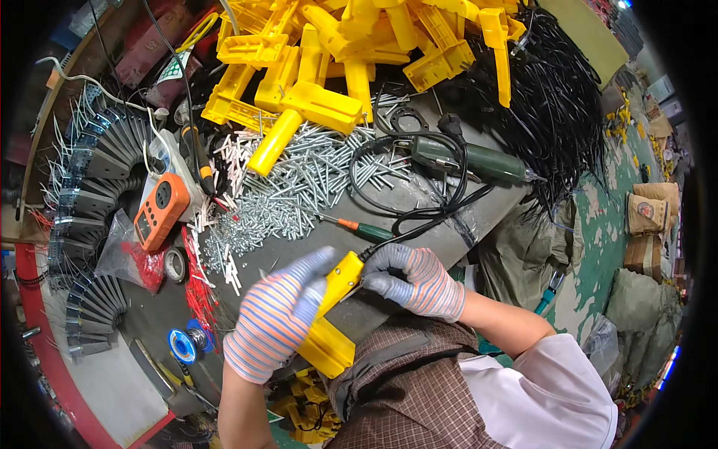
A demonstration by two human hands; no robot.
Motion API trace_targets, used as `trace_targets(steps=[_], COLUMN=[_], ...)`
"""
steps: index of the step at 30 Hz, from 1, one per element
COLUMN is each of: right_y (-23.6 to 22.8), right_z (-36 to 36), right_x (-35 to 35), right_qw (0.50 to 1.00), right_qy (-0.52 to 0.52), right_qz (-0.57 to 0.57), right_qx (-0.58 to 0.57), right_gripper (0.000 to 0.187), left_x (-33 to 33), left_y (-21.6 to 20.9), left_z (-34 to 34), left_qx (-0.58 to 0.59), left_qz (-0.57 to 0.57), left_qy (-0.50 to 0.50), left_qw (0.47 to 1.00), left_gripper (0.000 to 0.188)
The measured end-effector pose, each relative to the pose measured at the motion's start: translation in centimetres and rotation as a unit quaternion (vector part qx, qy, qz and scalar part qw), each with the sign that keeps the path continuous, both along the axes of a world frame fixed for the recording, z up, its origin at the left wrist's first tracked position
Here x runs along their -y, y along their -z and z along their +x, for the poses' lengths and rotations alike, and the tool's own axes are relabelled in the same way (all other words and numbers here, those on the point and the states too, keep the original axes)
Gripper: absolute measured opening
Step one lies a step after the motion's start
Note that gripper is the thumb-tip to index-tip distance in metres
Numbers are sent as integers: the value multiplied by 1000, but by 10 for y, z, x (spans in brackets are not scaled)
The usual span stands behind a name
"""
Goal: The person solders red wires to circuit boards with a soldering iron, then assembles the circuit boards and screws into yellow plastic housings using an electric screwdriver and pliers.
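Note:
My left hand (271, 320), in a striped knit glove, is closed around a yellow plastic tool housing (329, 349) with a handle. The housing is tilted just off the table's near edge, its wider end toward my lap. A black cord (389, 239) with a ribbed sleeve comes out of the handle's upper end. My right hand (422, 283), gloved alike, pinches the cord where it enters the handle; the fingertips are partly hidden behind it. Just beyond lies a screwdriver (368, 230) with a green handle. Piled screws (299, 176) spread over the dark table farther off.
Yellow housings (321, 105) are heaped at the back. A dark green electric screwdriver (467, 159) and black cords (550, 97) lie right. At left are an orange meter (162, 211), a solder spool (184, 346), red wires (197, 284) and a curved row of grey plates (82, 217).

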State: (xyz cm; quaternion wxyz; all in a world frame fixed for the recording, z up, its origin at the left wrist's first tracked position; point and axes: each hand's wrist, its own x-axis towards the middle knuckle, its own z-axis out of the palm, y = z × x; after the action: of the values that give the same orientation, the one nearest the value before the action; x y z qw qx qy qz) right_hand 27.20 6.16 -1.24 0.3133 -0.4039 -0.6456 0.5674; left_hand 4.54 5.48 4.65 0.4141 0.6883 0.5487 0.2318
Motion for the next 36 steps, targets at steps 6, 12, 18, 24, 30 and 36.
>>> trace_targets(steps=[6, 12, 18, 24, 30, 36], right_y=[-2, -9, -12, -23, 1, -3], right_z=[-2, -6, -2, -24, -52, -67], right_x=[1, 4, 9, 35, 59, 63], right_qw=[1000, 999, 999, 999, 993, 866], right_qy=[-23, -32, -5, 43, 89, 199], right_qz=[17, 8, 53, -14, 38, -335], right_qx=[-6, 3, 0, -27, -67, -313], right_gripper=[20, 19, 19, 19, 19, 17], left_x=[-39, -34, 23, 48, 40, 16], left_y=[44, 46, 9, 8, 14, 9], left_z=[-10, -20, -38, -33, -38, -18], left_qx=[-278, -321, -194, 238, 54, -172], left_qz=[182, 198, 223, 57, 117, 231], left_qy=[-74, -95, -225, -260, -134, 128], left_qw=[940, 921, 928, 934, 983, 949], left_gripper=[24, 20, 12, 15, 17, 30])
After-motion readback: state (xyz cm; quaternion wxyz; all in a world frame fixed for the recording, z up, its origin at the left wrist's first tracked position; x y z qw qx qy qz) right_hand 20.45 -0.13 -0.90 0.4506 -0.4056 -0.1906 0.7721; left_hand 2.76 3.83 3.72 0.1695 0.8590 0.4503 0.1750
